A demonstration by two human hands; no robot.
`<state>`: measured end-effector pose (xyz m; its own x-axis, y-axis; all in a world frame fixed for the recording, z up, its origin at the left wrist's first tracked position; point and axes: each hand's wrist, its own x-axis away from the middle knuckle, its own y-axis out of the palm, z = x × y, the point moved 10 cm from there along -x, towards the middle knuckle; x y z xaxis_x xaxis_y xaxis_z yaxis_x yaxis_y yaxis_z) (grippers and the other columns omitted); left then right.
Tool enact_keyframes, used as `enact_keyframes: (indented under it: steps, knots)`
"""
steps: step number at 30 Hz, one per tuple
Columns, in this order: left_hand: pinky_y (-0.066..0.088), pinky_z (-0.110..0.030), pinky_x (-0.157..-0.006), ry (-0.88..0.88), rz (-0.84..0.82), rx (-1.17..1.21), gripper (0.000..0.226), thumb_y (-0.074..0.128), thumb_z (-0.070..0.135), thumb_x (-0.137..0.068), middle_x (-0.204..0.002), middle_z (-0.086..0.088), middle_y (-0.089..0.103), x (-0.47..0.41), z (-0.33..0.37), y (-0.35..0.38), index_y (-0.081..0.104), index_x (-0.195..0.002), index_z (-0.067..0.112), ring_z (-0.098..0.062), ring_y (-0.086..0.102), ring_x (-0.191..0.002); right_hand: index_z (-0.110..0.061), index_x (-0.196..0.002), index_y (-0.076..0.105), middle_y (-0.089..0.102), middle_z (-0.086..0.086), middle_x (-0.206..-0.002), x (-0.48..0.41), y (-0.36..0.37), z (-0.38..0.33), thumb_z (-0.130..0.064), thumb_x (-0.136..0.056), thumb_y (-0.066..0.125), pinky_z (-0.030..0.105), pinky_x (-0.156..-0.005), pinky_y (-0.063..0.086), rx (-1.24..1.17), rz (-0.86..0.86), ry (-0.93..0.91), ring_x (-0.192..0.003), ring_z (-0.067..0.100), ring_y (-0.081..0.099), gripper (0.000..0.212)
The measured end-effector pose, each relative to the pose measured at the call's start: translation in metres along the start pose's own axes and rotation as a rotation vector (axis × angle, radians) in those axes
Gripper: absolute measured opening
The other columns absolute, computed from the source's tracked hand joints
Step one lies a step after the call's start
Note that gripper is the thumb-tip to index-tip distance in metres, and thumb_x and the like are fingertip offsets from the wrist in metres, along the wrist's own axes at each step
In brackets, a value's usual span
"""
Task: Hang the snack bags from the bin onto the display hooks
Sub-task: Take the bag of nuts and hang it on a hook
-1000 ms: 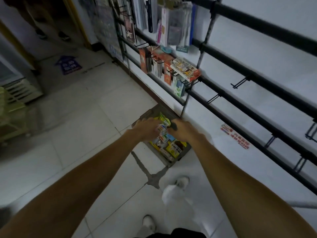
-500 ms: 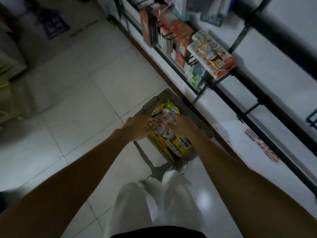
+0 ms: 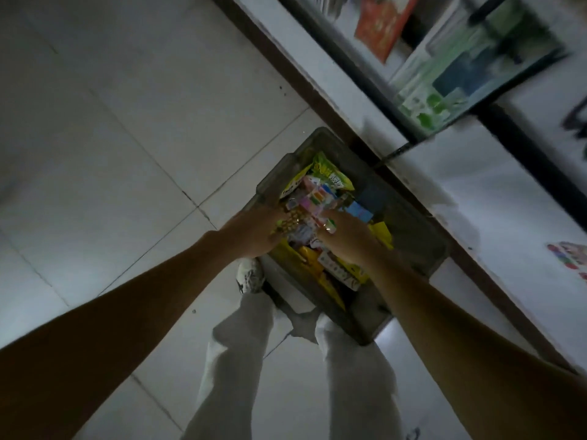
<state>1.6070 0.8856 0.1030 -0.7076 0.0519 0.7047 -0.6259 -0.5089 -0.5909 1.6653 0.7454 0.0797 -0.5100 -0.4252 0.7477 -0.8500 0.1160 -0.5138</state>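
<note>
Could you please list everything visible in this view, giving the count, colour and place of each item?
bin: one, grey, on the floor against the wall base.
snack bags: many, too jumbled to count; yellow, green, pink and blue; piled in the bin.
orange-red pack: one, hanging on the display, top right.
green-blue pack: one, hanging beside the orange-red pack.
display rails: at least two, black, along the white wall.
wall sticker: one, red and multicoloured, right edge.
floor tiles: several, pale grey, left half.
shoe: one, white, beside the bin.
trousers: pale, bottom centre.
left hand: among the snack bags, grip unclear.
right hand: on the snack bags, grip unclear.
</note>
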Motion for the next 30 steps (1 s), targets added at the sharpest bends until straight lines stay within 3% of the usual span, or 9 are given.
enact_keyframes:
  steps: [5,10,12,15,18,20,23,26,30]
  knots:
    - [0.042,-0.033,-0.098,-0.050,-0.016,0.109,0.050,0.055,0.026,-0.096,-0.143,-0.011,0.046,-0.094,-0.056,0.059,0.042,-0.144,0.020,-0.028,0.047,-0.127,-0.014,-0.146,0.044,0.052,0.010,-0.144,-0.094,0.054,0.054,-0.034,-0.101,0.051,0.033,-0.095,0.043,-0.091,-0.009,0.054,-0.127,0.027,0.053,0.049]
    - [0.049,-0.035,-0.094,-0.053,-0.012,0.203,0.049,0.062,0.026,-0.093,-0.134,-0.007,0.055,-0.181,-0.085,0.128,0.047,-0.139,0.024,-0.026,0.056,-0.117,-0.015,-0.144,0.044,0.052,0.008,-0.143,-0.178,0.121,0.113,-0.034,-0.099,0.053,0.027,-0.086,0.038,-0.141,-0.054,0.109,-0.125,0.027,0.053,0.049]
    - [0.044,-0.025,-0.095,-0.069,-0.002,0.255,0.047,0.060,0.022,-0.095,-0.135,-0.005,0.053,-0.211,-0.094,0.146,0.047,-0.140,0.020,-0.025,0.053,-0.122,-0.016,-0.144,0.045,0.052,0.007,-0.144,-0.206,0.147,0.135,-0.035,-0.098,0.055,0.028,-0.090,0.041,-0.222,-0.063,0.162,-0.126,0.026,0.053,0.051]
    - [0.030,0.003,-0.078,-0.093,0.012,0.362,0.053,0.056,0.010,-0.096,-0.125,0.003,0.050,-0.246,-0.108,0.163,0.039,-0.146,0.015,-0.011,0.047,-0.116,-0.017,-0.142,0.048,0.053,0.005,-0.143,-0.238,0.180,0.157,-0.041,-0.094,0.061,0.041,-0.104,0.045,-0.467,-0.030,0.271,-0.125,0.026,0.054,0.055]
    - [0.040,-0.018,-0.095,-0.109,0.057,0.380,0.050,0.059,0.011,-0.093,-0.132,-0.002,0.055,-0.275,-0.126,0.178,0.047,-0.141,0.018,-0.020,0.052,-0.122,-0.021,-0.139,0.052,0.058,0.000,-0.134,-0.264,0.206,0.163,-0.054,-0.091,0.061,0.043,-0.102,0.045,-0.664,-0.006,0.319,-0.121,0.024,0.055,0.059]
    - [0.043,-0.027,-0.091,-0.136,0.133,0.361,0.037,0.062,0.014,-0.090,-0.124,-0.011,0.060,-0.285,-0.139,0.182,0.061,-0.127,0.015,-0.028,0.057,-0.117,-0.013,-0.136,0.054,0.060,0.011,-0.132,-0.278,0.224,0.163,-0.048,-0.096,0.056,0.047,-0.105,0.045,-0.738,-0.030,0.341,-0.121,0.030,0.057,0.053]
    - [0.043,-0.032,-0.088,-0.142,0.249,0.364,0.028,0.060,0.020,-0.090,-0.113,-0.018,0.064,-0.283,-0.142,0.175,0.070,-0.112,0.005,-0.032,0.059,-0.109,-0.009,-0.134,0.054,0.060,0.013,-0.131,-0.287,0.244,0.160,-0.038,-0.098,0.056,0.043,-0.106,0.045,-0.924,0.018,0.397,-0.121,0.028,0.057,0.046]
    - [0.040,-0.033,-0.095,-0.156,0.257,0.387,0.026,0.057,0.013,-0.095,-0.121,-0.020,0.057,-0.278,-0.139,0.176,0.065,-0.119,0.006,-0.034,0.054,-0.116,-0.013,-0.129,0.059,0.063,0.009,-0.131,-0.282,0.249,0.159,-0.029,-0.097,0.061,0.043,-0.106,0.047,-1.114,0.143,0.444,-0.120,0.026,0.060,0.036]
    - [0.038,-0.023,-0.087,-0.203,0.227,0.502,0.024,0.057,0.014,-0.095,-0.113,-0.004,0.057,-0.269,-0.142,0.175,0.066,-0.117,0.012,-0.024,0.055,-0.117,-0.022,-0.119,0.060,0.065,0.004,-0.127,-0.265,0.237,0.148,-0.038,-0.091,0.067,0.047,-0.104,0.048,-1.158,0.259,0.403,-0.117,0.023,0.062,0.033]
